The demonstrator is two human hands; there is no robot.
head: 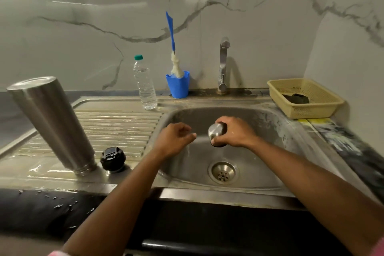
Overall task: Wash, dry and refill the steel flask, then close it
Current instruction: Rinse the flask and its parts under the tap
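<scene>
No brand, label or writing can be read on anything in view. The steel flask is a tall brushed-metal body, standing upside down on the wet draining board at the left, its threaded mouth down and its flat base up, leaning in this wide-angle view. Just right of its mouth sits a black stopper, touching or nearly touching it; I cannot tell which.

Over the sink basin, the right hand curls its fingers and thumb round a small rounded steel cap with a dark rim, holding it above the drain. The left hand hangs just left of the cap, fingers loosely curled, gripping nothing and not touching the cap. The flask stands well apart from both hands, to their left and nearer the desk's front edge.

At the far side, a clear plastic bottle with a green top stands beside a blue cup holding a blue-handled brush. The tap rises behind the basin, and a cream basket at the far right holds a dark object that is too unclear to name.
</scene>
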